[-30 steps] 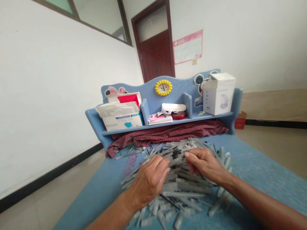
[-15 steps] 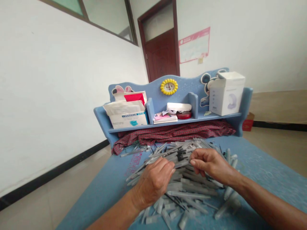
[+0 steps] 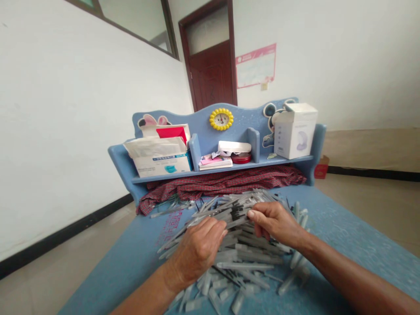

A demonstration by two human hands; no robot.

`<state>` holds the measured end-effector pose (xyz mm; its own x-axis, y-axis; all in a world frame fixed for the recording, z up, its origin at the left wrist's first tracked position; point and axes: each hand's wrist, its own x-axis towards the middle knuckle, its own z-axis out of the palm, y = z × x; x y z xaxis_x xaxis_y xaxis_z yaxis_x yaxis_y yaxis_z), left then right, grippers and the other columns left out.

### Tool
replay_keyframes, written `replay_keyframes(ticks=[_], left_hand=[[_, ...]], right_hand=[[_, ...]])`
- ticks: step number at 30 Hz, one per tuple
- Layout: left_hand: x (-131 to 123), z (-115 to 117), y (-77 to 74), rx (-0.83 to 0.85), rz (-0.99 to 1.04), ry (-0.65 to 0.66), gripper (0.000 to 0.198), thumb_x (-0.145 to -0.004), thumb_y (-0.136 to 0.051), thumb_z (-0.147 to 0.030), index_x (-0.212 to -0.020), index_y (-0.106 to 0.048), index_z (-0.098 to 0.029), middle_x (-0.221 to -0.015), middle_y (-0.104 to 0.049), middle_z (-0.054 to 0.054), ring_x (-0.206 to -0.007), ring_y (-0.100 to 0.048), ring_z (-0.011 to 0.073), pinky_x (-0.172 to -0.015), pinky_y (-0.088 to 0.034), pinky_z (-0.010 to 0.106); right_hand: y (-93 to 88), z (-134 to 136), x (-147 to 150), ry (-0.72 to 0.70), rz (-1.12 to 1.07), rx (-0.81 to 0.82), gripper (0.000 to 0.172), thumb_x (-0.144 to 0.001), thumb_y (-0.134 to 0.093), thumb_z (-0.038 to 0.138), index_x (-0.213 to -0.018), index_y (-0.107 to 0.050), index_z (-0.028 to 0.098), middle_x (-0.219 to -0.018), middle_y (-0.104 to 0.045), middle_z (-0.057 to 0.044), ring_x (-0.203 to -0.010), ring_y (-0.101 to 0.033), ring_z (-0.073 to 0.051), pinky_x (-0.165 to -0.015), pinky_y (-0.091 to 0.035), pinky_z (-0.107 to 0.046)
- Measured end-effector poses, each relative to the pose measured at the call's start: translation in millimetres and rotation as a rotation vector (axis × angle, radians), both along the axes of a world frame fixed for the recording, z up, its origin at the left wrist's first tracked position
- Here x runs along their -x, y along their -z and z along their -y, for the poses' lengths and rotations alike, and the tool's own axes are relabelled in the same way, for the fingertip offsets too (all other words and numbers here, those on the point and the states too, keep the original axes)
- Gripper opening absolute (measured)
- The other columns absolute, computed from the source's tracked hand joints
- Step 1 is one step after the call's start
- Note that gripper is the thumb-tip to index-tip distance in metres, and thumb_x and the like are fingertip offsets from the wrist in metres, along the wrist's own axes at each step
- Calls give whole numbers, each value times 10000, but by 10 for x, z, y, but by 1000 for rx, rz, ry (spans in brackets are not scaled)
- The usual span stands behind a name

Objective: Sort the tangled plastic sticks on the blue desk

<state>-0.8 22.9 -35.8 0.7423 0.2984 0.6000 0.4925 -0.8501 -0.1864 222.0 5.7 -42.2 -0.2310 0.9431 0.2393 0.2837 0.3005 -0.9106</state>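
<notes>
A big heap of thin grey plastic tubes and black sticks (image 3: 244, 258) lies on the blue desk top (image 3: 141, 258). My left hand (image 3: 197, 251) rests on the heap's left side with its fingers curled down among the tubes. My right hand (image 3: 277, 223) sits on the heap's top right, fingers bent, thumb and forefinger pinched on a grey tube with black marks (image 3: 234, 216). What the left fingers hold is hidden.
A blue shelf unit (image 3: 256, 164) stands at the desk's far edge with a mask box (image 3: 160, 164), booklets (image 3: 215, 162), a red tin (image 3: 241, 158), a white carton (image 3: 295, 131) and a yellow clock (image 3: 221, 119). A red plaid cloth (image 3: 223, 183) lies beneath it. A brown door (image 3: 211, 72) is behind.
The hands stay on the heap in nearly the same pose, fingers shifting slightly among the tubes. The camera swung a little right, then back left.
</notes>
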Motion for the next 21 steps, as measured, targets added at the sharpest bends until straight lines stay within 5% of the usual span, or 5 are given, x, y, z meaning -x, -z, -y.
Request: replay_keyframes(ticks=[6,10,15,21], left_hand=[[6,-6,14,3,-25,-5,98,-854,-446,-148,-847,-543,-145,-698,-576,46,-679,-551,157,-622,-465,276],[-1,-10,9,-16,0,1,119,-860,-431,-148,-856,-550,-154,-690,-574,40,-678,-563,151,-622,-468,266],[0,-9,20,-3,-17,-9,113,-862,-436,-157,-865,-549,-157,-696,-577,36,-686,-570,149,-630,-471,264],[-13,-13,26,1,-5,-15,107,-861,-432,-150,-833,-535,-152,-710,-584,43,-685,-566,155,-630,-471,273]], right_hand=[[8,-8,27,-85,-162,54,147,-765,-561,296,-747,-502,163,-545,-578,25,-425,-476,-71,-415,-369,-173],[40,-24,17,-69,-160,77,244,-745,-601,356,-872,-499,175,-564,-564,44,-390,-435,-60,-366,-342,-163],[42,-7,24,0,-22,28,345,-825,-473,424,-609,-461,155,-469,-525,18,-324,-379,-39,-318,-240,-152],[-8,8,51,-82,-172,117,302,-760,-572,429,-896,-475,177,-535,-575,41,-316,-408,-55,-317,-278,-159]])
